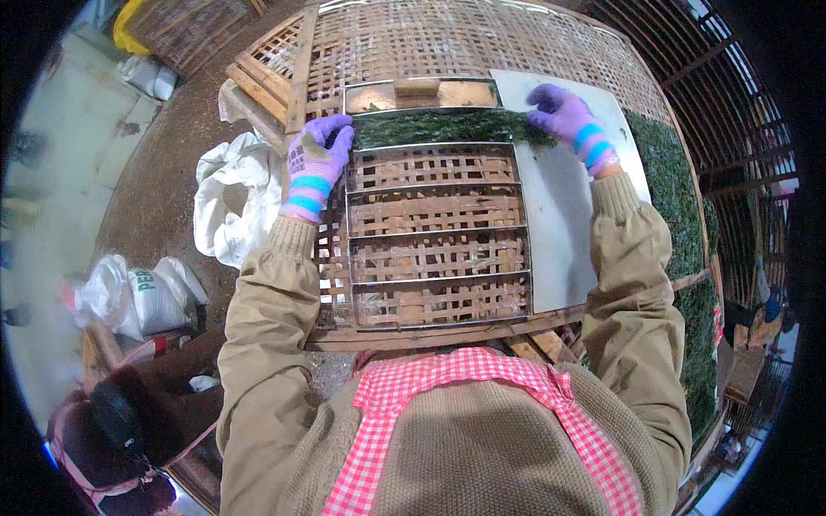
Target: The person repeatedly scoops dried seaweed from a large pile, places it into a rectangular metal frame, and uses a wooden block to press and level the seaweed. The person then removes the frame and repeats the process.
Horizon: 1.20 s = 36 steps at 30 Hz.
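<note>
My left hand (pixel 316 155), in a purple knit glove with blue bands, rests at the left rail of a thin metal frame (pixel 439 233). Its thumb and forefinger tips meet the frame's edge; whether they grip it is unclear. The frame is divided into several slots. A dark green leafy layer, apparently seaweed (pixel 432 128), fills the second slot from the far end. My right hand (pixel 568 119), gloved alike, hovers at the layer's right end with thumb and fingers apart. Loose green strands (pixel 532 132) lie beneath it, over a white board (pixel 558 226).
A woven bamboo mat (pixel 477 39) supports the frame. The far slot holds a copper-coloured plate with a wooden block (pixel 416 88). More green layer (pixel 671 193) covers the right side. White sacks (pixel 235 193) stand on the floor at left, beside a wooden rail (pixel 300 71).
</note>
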{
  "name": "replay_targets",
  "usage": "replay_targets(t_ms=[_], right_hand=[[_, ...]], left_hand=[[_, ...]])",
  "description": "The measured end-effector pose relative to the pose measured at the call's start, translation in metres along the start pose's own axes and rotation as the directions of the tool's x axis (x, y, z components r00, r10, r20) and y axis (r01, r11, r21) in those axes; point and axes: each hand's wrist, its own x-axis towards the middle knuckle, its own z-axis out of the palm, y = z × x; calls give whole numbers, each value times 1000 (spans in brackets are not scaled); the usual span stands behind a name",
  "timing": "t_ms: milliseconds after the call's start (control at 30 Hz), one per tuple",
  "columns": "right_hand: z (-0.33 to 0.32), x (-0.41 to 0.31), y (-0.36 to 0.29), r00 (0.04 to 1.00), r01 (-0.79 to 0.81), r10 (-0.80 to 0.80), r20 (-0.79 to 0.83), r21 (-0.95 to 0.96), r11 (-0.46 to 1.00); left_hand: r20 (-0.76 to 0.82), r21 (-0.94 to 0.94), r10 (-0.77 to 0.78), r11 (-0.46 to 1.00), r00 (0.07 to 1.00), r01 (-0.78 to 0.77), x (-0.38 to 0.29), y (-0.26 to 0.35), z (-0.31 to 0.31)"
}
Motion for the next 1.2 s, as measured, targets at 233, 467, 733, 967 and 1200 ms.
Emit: replay_targets(t_ms=[233,467,733,967,1200], right_hand=[[-65,-79,-13,960,56,20,-278,264,963],[-94,-312,100,632,-255,437,-640,361,897],[74,-410,93,626,-718,590,-510,-83,691],[96,-364,92,541,-789,694,-476,0,614],[110,-456,72,559,-792,744,-367,30,610]], left_hand=[[-72,-115,-57,992,996,48,-5,-16,-71],[-148,-106,-130,988,980,115,-14,-25,-158],[-197,-21,15,1000,980,-20,-29,27,-153],[-73,-218,202,952,977,-213,-47,89,-103],[-26,-296,150,943,988,-151,-79,120,-94]])
